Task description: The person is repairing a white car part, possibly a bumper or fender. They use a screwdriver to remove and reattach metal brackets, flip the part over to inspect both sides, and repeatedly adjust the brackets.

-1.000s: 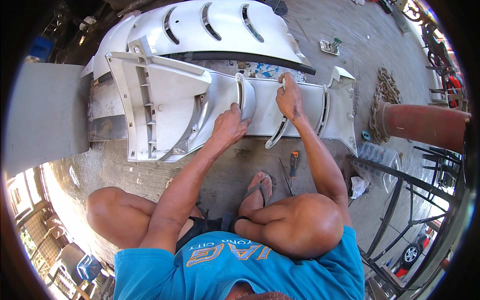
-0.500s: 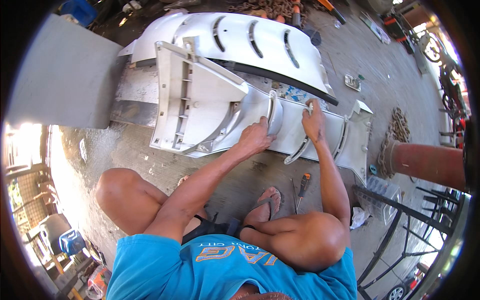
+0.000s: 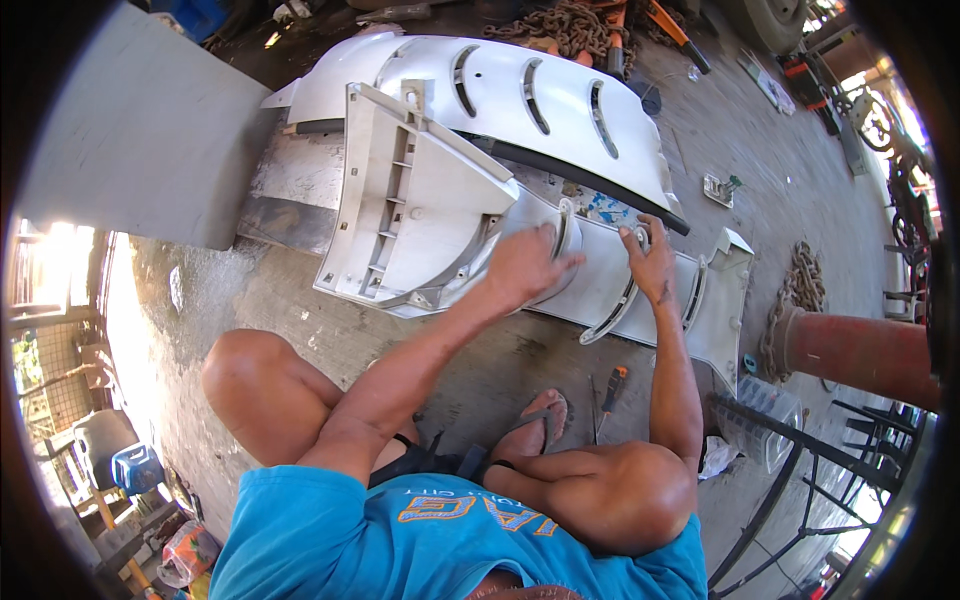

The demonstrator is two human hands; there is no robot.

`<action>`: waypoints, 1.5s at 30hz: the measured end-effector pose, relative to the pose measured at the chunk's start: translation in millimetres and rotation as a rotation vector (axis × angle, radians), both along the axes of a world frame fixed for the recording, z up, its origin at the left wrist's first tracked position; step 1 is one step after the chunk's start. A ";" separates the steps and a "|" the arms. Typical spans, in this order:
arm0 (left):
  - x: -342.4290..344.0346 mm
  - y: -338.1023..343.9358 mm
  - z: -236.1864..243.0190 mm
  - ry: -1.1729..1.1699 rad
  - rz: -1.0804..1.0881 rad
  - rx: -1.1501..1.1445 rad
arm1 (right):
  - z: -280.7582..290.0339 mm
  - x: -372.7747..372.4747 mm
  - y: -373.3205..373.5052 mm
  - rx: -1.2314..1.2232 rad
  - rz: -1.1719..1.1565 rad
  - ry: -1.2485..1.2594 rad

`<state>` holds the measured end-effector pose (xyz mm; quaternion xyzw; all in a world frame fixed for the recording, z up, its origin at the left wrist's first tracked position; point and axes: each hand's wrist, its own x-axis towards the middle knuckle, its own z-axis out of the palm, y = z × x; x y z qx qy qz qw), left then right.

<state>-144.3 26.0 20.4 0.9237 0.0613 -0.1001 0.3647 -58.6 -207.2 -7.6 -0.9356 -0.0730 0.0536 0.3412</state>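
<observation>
A long white molded panel, its ribbed back side up, lies across in front of me. Curved slots run along it, one of them with a raised curved lip. My left hand is over the panel beside this lip, slightly blurred, its thumb apart from the fingers. With thumb and fingers my right hand grips the upper end of a curved white trim strip. The strip lies over the panel, its lower end reaching past the near edge. Part of its top is hidden by my fingers.
Behind stands a second white slotted panel. A grey board is at the left. An orange-handled screwdriver lies by my foot. To the right are a red post, a chain, a clear plastic organizer and a black metal frame.
The whole view has shifted, so the panels appear farther right and slightly lower. My left hand has lifted off the raised lip somewhat; my right hand keeps its grip on the trim strip.
</observation>
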 end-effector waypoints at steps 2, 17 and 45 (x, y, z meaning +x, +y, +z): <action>33.4 17.5 10.1 -0.204 -0.047 0.079 | 10.6 13.2 -26.2 0.023 -0.015 0.069; 145.9 168.5 38.5 0.201 -0.886 0.523 | 55.3 43.2 -266.2 0.022 -0.625 0.324; 169.7 135.6 26.7 0.646 -0.932 0.606 | -36.3 -22.3 -265.2 0.209 -0.438 0.429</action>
